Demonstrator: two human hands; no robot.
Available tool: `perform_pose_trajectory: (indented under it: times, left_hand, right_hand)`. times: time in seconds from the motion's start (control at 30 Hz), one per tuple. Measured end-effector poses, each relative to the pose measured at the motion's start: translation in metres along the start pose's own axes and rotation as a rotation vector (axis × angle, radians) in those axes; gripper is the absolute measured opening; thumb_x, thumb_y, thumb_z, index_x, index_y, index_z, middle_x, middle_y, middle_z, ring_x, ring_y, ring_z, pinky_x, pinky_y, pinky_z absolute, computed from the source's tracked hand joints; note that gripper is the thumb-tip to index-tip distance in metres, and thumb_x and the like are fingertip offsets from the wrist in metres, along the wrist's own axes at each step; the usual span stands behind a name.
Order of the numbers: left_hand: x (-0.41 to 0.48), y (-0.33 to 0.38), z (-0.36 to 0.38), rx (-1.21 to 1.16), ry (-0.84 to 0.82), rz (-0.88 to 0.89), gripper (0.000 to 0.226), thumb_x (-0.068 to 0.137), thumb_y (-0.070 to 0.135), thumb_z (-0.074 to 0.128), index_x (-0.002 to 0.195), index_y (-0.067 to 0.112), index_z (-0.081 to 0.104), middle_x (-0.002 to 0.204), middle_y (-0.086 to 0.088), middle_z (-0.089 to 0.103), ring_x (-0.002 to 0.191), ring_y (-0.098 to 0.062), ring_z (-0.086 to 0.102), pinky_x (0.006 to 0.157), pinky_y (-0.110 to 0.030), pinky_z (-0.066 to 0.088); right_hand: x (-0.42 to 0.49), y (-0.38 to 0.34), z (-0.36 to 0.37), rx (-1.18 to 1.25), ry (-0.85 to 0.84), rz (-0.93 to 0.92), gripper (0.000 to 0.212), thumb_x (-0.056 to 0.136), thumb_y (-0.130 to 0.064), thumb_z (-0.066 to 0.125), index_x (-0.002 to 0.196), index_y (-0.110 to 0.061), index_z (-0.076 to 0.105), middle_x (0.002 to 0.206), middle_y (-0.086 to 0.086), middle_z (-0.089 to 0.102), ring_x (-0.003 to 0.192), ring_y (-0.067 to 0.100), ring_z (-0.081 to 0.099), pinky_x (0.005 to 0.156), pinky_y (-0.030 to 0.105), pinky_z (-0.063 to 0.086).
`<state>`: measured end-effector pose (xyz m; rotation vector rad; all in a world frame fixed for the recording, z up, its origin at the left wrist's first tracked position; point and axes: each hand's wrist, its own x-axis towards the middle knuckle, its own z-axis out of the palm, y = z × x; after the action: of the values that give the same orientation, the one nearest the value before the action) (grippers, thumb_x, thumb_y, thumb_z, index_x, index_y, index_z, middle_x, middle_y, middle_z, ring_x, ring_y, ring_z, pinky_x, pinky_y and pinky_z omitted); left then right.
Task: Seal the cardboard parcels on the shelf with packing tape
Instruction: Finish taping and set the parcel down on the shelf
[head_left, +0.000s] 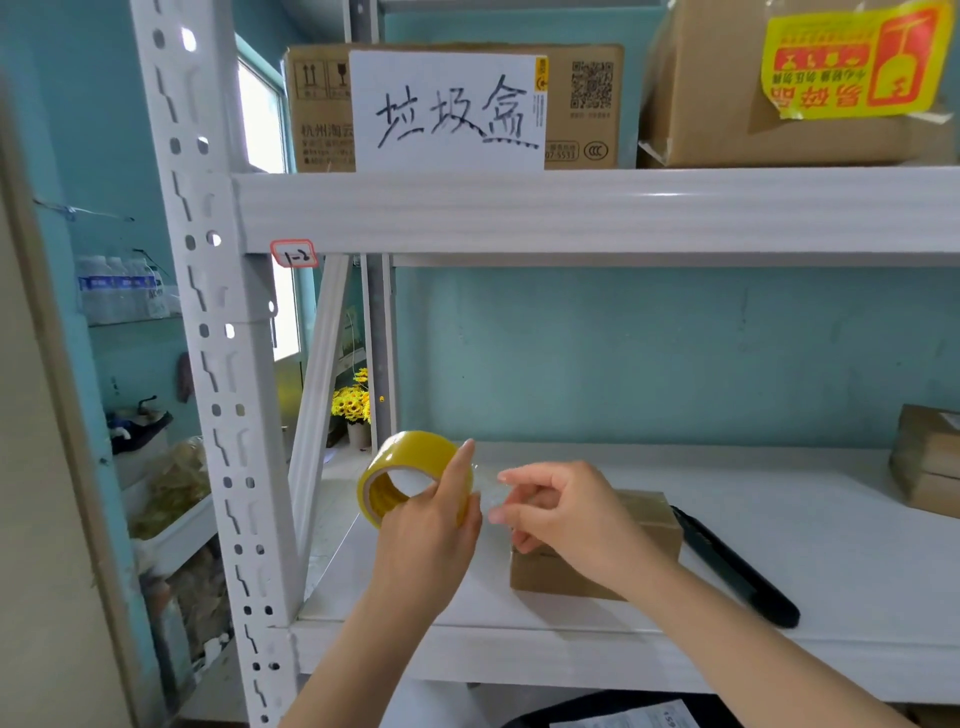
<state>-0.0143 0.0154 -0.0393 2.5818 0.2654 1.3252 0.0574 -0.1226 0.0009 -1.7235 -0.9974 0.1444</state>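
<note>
A small cardboard parcel (652, 525) sits on the white lower shelf (805, 499), near its front edge, with clear tape already glossy across its top. Just above and to the left of it, the left hand (431, 540) grips a roll of yellow packing tape (410, 462), fingers curled round its outer face and the core facing left. The right hand (566, 514) pinches the free end of the tape strip (487, 486), which stretches a short way between the two hands. A long black tool (737, 571), possibly a cutter, lies on the shelf just right of the parcel. More flat cardboard parcels (930, 462) are stacked at the shelf's far right.

A red-bordered tag (294, 253) on the shelf beam reads "1-2". On the upper shelf, a white paper sign (447, 111) handwritten "垃圾盒" leans on a carton (584, 104) printed with a QR code and a CCC mark. Beside it, a larger carton (727, 104) carries a yellow and red sticker (852, 62), upside down. Yellow flowers (353, 402) stand behind the rack.
</note>
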Motion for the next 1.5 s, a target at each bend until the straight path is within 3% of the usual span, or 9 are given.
perform_pose_trajectory:
  times: [0.1,0.3,0.47,0.63,0.73,0.93,1.13,1.3,1.5]
  left_hand:
    - [0.0,-0.008,0.003,-0.141,-0.055,-0.159,0.058,0.089,0.016,0.058,0.142,0.018,0.037,0.053,-0.002,0.047,0.051,-0.028,0.054,0.049,-0.035,0.044]
    - [-0.001,-0.054,0.01,-0.366,-0.183,-0.285,0.068,0.087,0.017,0.064,0.142,0.035,0.029,0.088,-0.005,0.058,0.074,-0.017,0.058,0.066,-0.016,0.044]
    - [0.014,-0.07,0.007,-0.503,-0.333,-0.318,0.096,0.081,0.018,0.065,0.133,0.066,0.002,0.103,-0.022,0.061,0.095,-0.03,0.064,0.091,-0.046,0.05]
    - [0.048,-0.049,-0.011,0.064,-0.842,-0.232,0.101,0.087,0.012,0.056,0.143,0.023,-0.027,0.111,-0.011,0.055,0.104,-0.03,0.056,0.098,-0.035,0.041]
    - [0.054,-0.038,-0.009,0.238,-0.991,-0.172,0.095,0.085,0.004,0.049,0.145,0.015,-0.025,0.087,-0.002,0.05,0.081,-0.023,0.047,0.074,-0.028,0.039]
    - [0.05,-0.041,0.0,0.404,-1.055,-0.209,0.096,0.084,0.003,0.054,0.149,0.024,-0.013,0.147,-0.005,0.035,0.121,-0.029,0.047,0.092,-0.033,0.042]
    - [0.037,0.006,-0.01,-0.335,-0.189,-0.333,0.053,0.09,-0.006,0.037,0.138,0.014,0.044,0.142,-0.004,0.048,0.134,-0.017,0.04,0.107,-0.019,0.028]
    - [0.009,0.054,0.023,-0.437,-0.287,-0.253,0.048,0.101,0.027,0.031,0.144,0.007,0.031,0.153,-0.001,0.027,0.143,-0.011,0.021,0.099,-0.003,0.009]
    - [-0.004,0.055,0.042,-0.592,-0.238,-0.468,0.05,0.1,0.03,0.033,0.146,0.011,0.029,0.15,0.0,0.036,0.139,-0.009,0.029,0.1,-0.008,0.02]
  right_hand:
    - [-0.001,0.005,-0.01,0.009,0.066,0.057,0.064,0.079,-0.012,0.072,0.137,-0.014,0.046,0.071,-0.001,0.063,0.049,0.014,0.059,0.054,0.029,0.054]
    - [0.004,0.019,-0.055,-0.038,0.247,0.038,0.034,0.085,-0.01,0.063,0.117,-0.021,0.058,0.07,0.0,0.06,0.04,0.012,0.053,0.04,0.024,0.043]
    - [0.003,0.032,-0.072,0.022,0.306,0.066,0.023,0.086,-0.002,0.06,0.105,-0.015,0.061,0.073,0.006,0.059,0.038,0.008,0.049,0.034,0.022,0.039]
    - [0.006,0.04,-0.083,0.037,0.331,0.065,0.019,0.086,-0.001,0.059,0.1,-0.014,0.062,0.075,0.009,0.063,0.038,0.007,0.048,0.033,0.02,0.036]
    - [0.007,0.041,-0.087,-0.057,0.358,0.007,0.016,0.084,-0.004,0.064,0.096,-0.015,0.065,0.069,0.001,0.061,0.044,0.002,0.048,0.041,0.012,0.036]
    - [0.002,0.043,-0.104,-0.384,0.154,0.0,0.038,0.072,-0.027,0.079,0.106,-0.03,0.062,0.107,-0.011,0.064,0.101,0.001,0.056,0.077,0.0,0.033]
    - [-0.01,0.047,-0.114,-0.366,-0.09,0.224,0.093,0.053,-0.063,0.076,0.136,-0.039,0.039,0.142,-0.017,0.039,0.132,0.001,0.034,0.104,0.024,0.031]
    - [-0.013,0.051,-0.095,-0.161,0.066,0.268,0.07,0.085,-0.049,0.058,0.145,-0.028,0.031,0.15,-0.003,0.034,0.138,0.009,0.031,0.106,0.026,0.027]
    - [-0.011,0.073,-0.075,0.224,0.272,0.369,0.054,0.092,-0.049,0.043,0.143,-0.032,0.034,0.151,-0.014,0.031,0.139,0.009,0.028,0.117,0.036,0.02]
